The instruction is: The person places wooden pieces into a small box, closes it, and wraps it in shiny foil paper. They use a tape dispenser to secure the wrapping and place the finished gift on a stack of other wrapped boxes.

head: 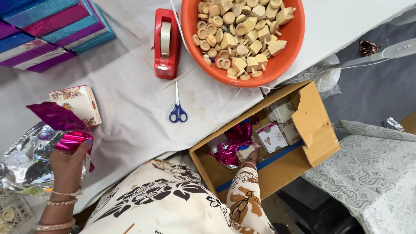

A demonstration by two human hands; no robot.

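My left hand (pixel 68 159) is raised over the white-covered table (pixel 130 99) at the lower left, closed on a sheet of shiny magenta foil wrap (pixel 60 123). Just above it a small patterned box (pixel 78 103) lies on the cloth. My right hand (pixel 250 158) reaches down into an open cardboard carton (pixel 303 130) beside the table. Its fingers rest on a small box there, next to a magenta-wrapped parcel (pixel 236 141) and other small patterned boxes (pixel 272 136). Most of that hand is hidden by my sleeve.
An orange bowl (pixel 190 26) of several wooden pieces sits at the table's far edge, a red tape dispenser (pixel 167 43) beside it. Blue-handled scissors (pixel 177 108) lie mid-table. Stacked foil-wrapped boxes (pixel 47 30) fill the top left; silver foil (pixel 24 156) lies at the left edge.
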